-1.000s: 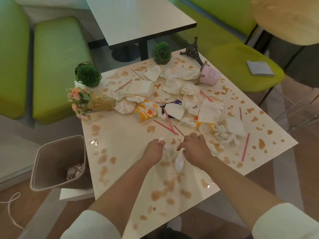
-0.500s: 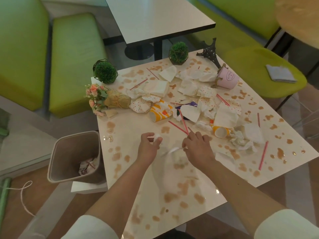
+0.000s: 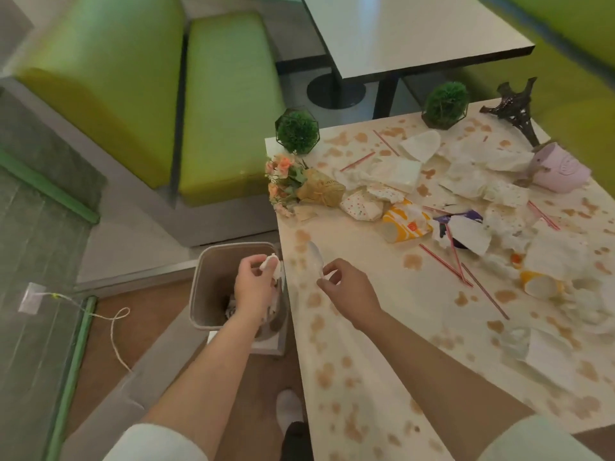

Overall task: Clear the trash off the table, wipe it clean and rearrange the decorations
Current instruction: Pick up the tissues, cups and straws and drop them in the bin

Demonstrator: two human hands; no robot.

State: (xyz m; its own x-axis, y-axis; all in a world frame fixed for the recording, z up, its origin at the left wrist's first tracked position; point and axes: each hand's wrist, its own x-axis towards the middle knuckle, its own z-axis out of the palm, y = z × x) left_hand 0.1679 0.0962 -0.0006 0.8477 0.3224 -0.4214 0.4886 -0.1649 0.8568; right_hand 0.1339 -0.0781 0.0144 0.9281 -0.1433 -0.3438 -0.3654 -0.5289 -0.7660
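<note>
white crumpled tissue (image 3: pixel 270 261) sits pinched in the left hand (image 3: pixel 253 287), right over the open trash bin (image 3: pixel 213 261). the fingers are curled round it and hold it tight. the right hand (image 3: pixel 346 291) is over the near edge of the table (image 3: pixel 366 377). its thumb and fingers pinch the handle of a clear plastic spoon (image 3: pixel 315 257), with the bowl end pointing up and away.

the step now looks like dropping both bits into the bin. to do it well, the left hand should just let go where it is, since the tissue is already over the hole. the spoon is not over the bin yet. it hangs above the table edge, just beside the bin, so the right hand should slide left until the spoon is over the hole, then let go. if it lets go too soon, the spoon could hit the rim and bounce onto the floor.

lots of trash is left. napkins, red straws (image 3: pixel 446 264), a yellow cup (image 3: pixel 404 224) on its side and a small paper cup (image 3: pixel 540 286) lie in a heap in the middle of the table. brown stains are all over the top. the flower bunch (image 3: pixel 299 184), two green ball plants (image 3: pixel 297 131), the little tower (image 3: pixel 515 108) and the pink pot (image 3: pixel 559 171) are near the far edges. the flowers and the pink pot lie tipped over, so take care not to sweep them away with the trash.
</note>
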